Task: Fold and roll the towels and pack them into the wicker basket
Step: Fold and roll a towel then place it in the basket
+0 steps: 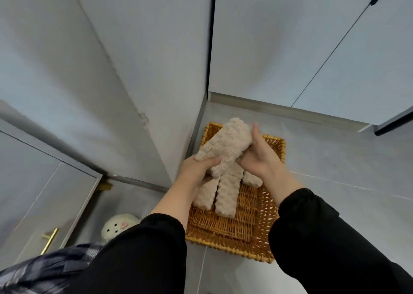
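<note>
A grey tiled floor (335, 159) meets pale cabinet doors (290, 36), and the wicker basket (223, 241) sits on the floor in the corner they form. Above the basket's far half, a beige towel roll (225, 144) is held tilted by both hands. The left hand (196, 166) has its fingers curled round the roll's near end. The right hand (259, 155) clasps its right side, thumb up. Three packed towels (225, 195) lie side by side in the basket towards its left edge, partly hidden under the hands. Black sleeves (312, 226) cover both forearms. A white fluffy item (118, 224) lies on the floor left of the basket.
</note>
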Action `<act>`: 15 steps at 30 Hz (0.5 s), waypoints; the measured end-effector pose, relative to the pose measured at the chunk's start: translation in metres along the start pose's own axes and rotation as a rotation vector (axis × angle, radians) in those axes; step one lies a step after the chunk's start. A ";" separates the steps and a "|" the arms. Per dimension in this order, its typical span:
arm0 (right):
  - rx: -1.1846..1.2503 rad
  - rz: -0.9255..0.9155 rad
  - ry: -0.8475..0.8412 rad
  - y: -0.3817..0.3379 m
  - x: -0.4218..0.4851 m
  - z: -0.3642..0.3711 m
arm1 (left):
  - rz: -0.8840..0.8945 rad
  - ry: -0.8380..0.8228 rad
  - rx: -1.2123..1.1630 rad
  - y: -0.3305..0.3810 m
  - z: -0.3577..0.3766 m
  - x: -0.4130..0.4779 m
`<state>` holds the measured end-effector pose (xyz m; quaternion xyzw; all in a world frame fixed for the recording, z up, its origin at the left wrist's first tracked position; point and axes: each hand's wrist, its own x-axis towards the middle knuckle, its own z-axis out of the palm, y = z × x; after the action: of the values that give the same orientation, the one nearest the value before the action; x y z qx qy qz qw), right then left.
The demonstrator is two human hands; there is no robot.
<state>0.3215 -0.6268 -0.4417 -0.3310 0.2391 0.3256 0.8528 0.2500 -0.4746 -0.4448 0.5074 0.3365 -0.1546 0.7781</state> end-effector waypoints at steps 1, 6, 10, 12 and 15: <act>0.006 0.009 -0.023 0.004 0.001 -0.004 | -0.003 0.005 0.018 -0.001 0.000 0.003; -0.089 -0.087 0.056 0.013 0.013 -0.020 | 0.004 -0.039 0.208 -0.010 0.003 0.025; -0.315 -0.235 0.380 0.009 0.029 -0.037 | 0.131 0.008 0.647 -0.016 -0.006 0.043; -0.684 -0.299 0.605 0.008 0.038 -0.058 | 0.184 0.103 0.812 -0.021 -0.017 0.053; -1.188 -0.265 0.757 0.019 0.043 -0.092 | 0.212 0.211 0.991 -0.029 -0.033 0.060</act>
<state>0.3192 -0.6658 -0.5375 -0.8559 0.2585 0.1575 0.4194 0.2645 -0.4516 -0.5141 0.8593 0.2462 -0.1635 0.4174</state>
